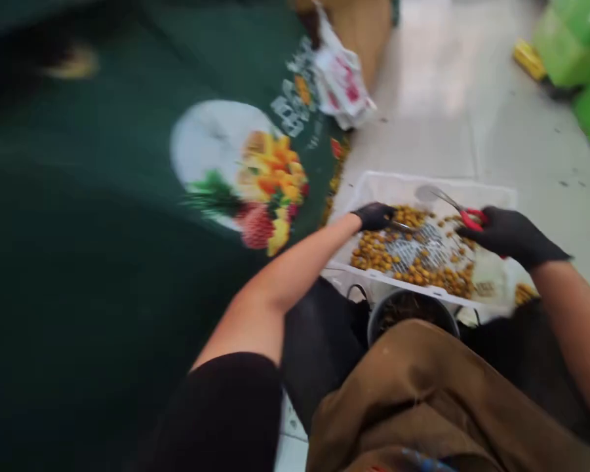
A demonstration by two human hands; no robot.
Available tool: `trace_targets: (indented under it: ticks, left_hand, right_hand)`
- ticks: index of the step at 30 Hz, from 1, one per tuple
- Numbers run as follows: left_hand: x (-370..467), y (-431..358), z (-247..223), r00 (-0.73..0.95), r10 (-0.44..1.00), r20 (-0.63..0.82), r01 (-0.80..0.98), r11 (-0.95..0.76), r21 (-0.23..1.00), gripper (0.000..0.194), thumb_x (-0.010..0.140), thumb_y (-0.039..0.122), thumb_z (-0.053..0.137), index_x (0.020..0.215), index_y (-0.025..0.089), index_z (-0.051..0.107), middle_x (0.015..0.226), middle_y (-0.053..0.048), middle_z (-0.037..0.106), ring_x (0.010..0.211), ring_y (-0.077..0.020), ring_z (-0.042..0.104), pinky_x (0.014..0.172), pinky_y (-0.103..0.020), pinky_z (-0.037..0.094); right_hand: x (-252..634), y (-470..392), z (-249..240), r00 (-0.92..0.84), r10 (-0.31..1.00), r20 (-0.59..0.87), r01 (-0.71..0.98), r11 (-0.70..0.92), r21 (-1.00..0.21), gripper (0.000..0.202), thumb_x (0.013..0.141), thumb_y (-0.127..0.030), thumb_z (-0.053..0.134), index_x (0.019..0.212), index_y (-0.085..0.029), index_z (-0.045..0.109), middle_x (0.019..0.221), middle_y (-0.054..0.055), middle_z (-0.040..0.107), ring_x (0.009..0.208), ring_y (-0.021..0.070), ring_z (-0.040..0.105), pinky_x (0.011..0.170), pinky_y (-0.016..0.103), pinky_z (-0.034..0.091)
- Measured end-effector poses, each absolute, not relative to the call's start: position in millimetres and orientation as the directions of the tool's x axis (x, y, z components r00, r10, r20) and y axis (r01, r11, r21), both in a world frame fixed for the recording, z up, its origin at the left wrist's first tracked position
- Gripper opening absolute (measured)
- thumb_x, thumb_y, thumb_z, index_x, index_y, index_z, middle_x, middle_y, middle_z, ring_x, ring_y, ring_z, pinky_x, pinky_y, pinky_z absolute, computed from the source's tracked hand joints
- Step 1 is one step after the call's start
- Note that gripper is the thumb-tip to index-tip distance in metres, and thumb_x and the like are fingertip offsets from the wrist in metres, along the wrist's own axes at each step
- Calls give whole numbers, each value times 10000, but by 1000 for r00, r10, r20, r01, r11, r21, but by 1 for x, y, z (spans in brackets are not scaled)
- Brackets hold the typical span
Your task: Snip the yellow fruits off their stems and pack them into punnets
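A shallow white plastic crate (435,178) stands in front of my knees, with many small round yellow-brown fruits (376,254) spread over its slotted bottom. My right hand (514,235), in a black glove, is wrapped round red-handled scissors (472,219) above the crate's right half. Their metal blades point left and away from me. My left hand (375,216), also black-gloved, reaches in over the left side of the crate, right by the fruits. Its fingers are closed, and something thin and greyish shows at their tips; blur hides what it is.
Below the crate's near edge, a dark round bucket (413,303) sits between my legs. On the left rises a large dark green printed panel (128,262). A white-and-red bag (344,85) hangs beside a brown box (366,33). Green boxes (565,46) stand at the far right.
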State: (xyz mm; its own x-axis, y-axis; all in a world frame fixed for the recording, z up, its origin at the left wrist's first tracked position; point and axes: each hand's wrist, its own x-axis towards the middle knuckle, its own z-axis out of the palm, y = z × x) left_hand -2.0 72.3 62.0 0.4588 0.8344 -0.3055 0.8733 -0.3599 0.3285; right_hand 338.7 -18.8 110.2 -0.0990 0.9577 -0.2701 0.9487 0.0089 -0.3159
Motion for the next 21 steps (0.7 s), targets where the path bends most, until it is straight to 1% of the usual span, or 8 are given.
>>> trace_targets:
  ticks: [2,4,7,10,12,16,19,21]
  left_hand:
    - [-5,100,43,401,860,-315,897,-299,325,325,914,172,717,1184,159,896,1113,-112,888,1029,-295,820,968,-383,646]
    - [-3,118,28,358,899,-254,888,-243,391,375,902,182,716,1230,156,896,1185,-121,888,1092,-298,813,1027,-388,644]
    - [5,130,15,335,929,-159,827,-209,522,486,920,200,712,1382,145,853,1271,-138,873,1079,-280,788,1068,-405,645]
    - [13,134,8,358,924,-134,793,-225,566,623,977,229,705,1593,151,755,1461,-163,823,1105,-261,768,1131,-424,637]
    - [17,137,2,373,916,-149,816,-247,522,626,1002,244,701,1618,147,750,1537,-181,792,1202,-279,765,1204,-442,614]
    - [32,143,-8,402,897,-183,866,-309,392,466,1014,255,709,1431,132,879,1442,-184,839,1306,-341,775,1259,-482,591]
    - [43,144,-13,425,880,-212,875,-338,347,437,1014,272,729,1384,131,913,1355,-171,880,1282,-370,801,1230,-493,614]
    - [46,142,-15,400,885,-238,896,-322,307,451,1001,262,752,1408,155,915,1374,-156,884,1314,-382,802,1229,-495,624]
  right_hand:
    - [344,-14,111,-35,949,-312,964,-50,-260,590,994,-757,713,1228,-219,772,1073,217,845,952,371,793,839,468,566]
    - [346,-14,111,22,946,-323,967,-102,-234,637,982,-762,752,1277,-200,801,1100,221,847,970,375,787,847,475,574]
    - [346,-14,111,27,947,-321,965,-108,-238,643,990,-748,769,1308,-191,821,1117,233,847,983,391,787,878,517,590]
    - [346,-12,109,8,944,-330,966,-93,-243,635,990,-739,779,1293,-183,828,1084,226,840,981,400,785,893,550,606]
    - [348,-10,109,8,941,-339,966,-95,-242,626,994,-740,774,1265,-178,828,1057,225,833,961,404,776,894,573,616]
    - [351,-10,112,27,945,-327,961,-115,-250,597,1000,-740,758,1229,-194,831,1035,220,827,942,407,766,901,605,628]
    - [349,-8,112,22,940,-339,958,-117,-262,627,982,-742,766,1253,-181,840,1034,210,838,943,391,780,891,565,629]
    - [345,-3,107,12,937,-349,956,-113,-272,642,966,-730,780,1272,-171,850,1037,208,852,950,386,799,868,531,627]
